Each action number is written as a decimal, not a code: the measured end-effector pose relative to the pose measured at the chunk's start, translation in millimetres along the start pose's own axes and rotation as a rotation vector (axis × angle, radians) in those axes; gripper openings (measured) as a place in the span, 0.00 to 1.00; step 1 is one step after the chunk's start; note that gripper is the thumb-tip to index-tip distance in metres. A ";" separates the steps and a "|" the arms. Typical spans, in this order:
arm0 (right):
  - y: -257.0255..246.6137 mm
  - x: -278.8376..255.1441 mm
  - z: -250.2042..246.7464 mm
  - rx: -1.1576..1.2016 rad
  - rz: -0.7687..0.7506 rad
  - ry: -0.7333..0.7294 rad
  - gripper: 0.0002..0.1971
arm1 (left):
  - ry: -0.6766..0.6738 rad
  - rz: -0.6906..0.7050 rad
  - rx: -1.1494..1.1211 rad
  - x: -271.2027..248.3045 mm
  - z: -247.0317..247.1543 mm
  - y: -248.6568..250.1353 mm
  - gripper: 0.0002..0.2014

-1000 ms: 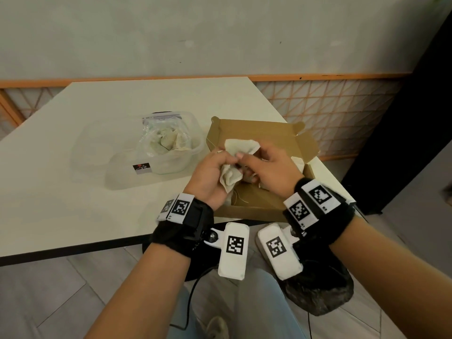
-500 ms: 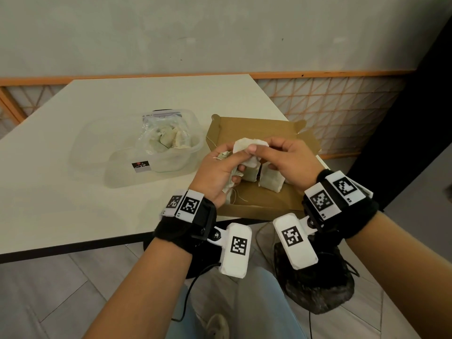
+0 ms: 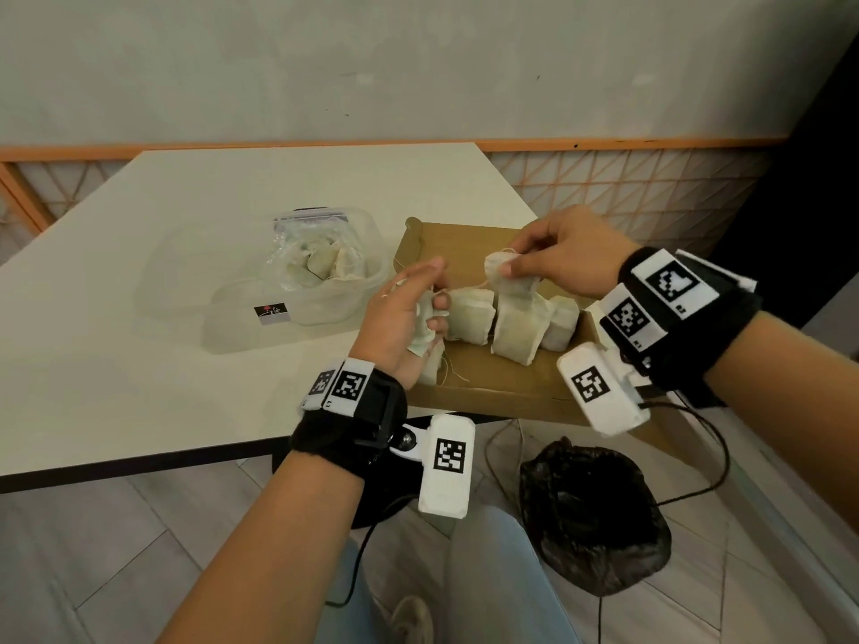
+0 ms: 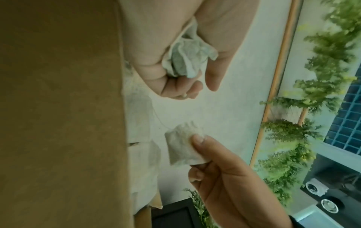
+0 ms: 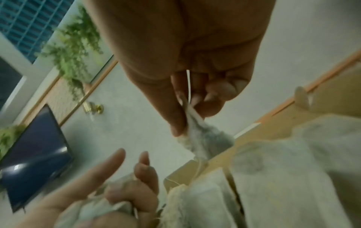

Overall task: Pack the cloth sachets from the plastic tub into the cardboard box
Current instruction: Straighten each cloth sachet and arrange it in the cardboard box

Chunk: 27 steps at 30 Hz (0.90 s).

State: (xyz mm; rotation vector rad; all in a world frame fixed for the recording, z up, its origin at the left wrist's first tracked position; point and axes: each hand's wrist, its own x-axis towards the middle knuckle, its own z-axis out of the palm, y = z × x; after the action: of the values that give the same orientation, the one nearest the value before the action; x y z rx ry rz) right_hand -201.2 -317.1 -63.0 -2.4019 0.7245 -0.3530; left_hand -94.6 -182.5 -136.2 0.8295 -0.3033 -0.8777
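The open cardboard box [image 3: 488, 392] lies at the table's near right corner, with several pale cloth sachets [image 3: 516, 332] standing in a row inside. My right hand [image 3: 558, 262] pinches one sachet [image 3: 499, 271] by its top above that row, also seen in the left wrist view as a sachet [image 4: 181, 148]. My left hand [image 3: 404, 313] hovers over the box's left end, its lower fingers curled round a crumpled sachet [image 3: 425, 327], index finger straight; the same sachet [image 4: 185, 61] shows bunched in the palm. A thin thread runs between the two sachets. The clear plastic tub [image 3: 325, 271] left of the box holds more sachets.
The white table [image 3: 139, 318] ends just under my wrists. A black bag [image 3: 590, 513] sits on the floor below the box. A wall with an orange rail [image 3: 418, 144] and lattice panels stands behind the table. Cables trail from the wrist cameras.
My hands have drawn apart: the right hand moved right and up with its sachet, the left stayed over the box's left end. The sachets standing in the box now show.
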 end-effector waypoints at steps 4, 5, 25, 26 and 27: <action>-10.5 0.7 2.1 -0.223 -0.034 -0.139 0.06 | -0.044 -0.026 -0.091 -0.6 -1.2 1.5 0.05; -12.9 0.4 3.5 -0.225 -0.033 -0.195 0.06 | -0.047 -0.028 -0.107 -0.5 -1.6 1.8 0.05; -34.3 28.1 40.1 -0.483 0.016 -0.308 0.10 | -0.052 -0.028 -0.179 5.6 -7.7 -0.2 0.02; -35.1 28.0 38.1 -0.504 0.000 -0.268 0.11 | -0.055 -0.029 -0.181 5.8 -7.8 -0.1 0.02; -35.2 27.2 35.4 -0.522 -0.029 -0.204 0.10 | -0.058 -0.030 -0.184 6.0 -7.9 -0.5 0.02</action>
State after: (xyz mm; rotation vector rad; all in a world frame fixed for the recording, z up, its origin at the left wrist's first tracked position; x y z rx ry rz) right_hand -150.1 -292.4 -67.1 -2.8823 0.7576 0.0871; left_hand -86.8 -183.2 -142.3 0.6407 -0.2571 -0.9437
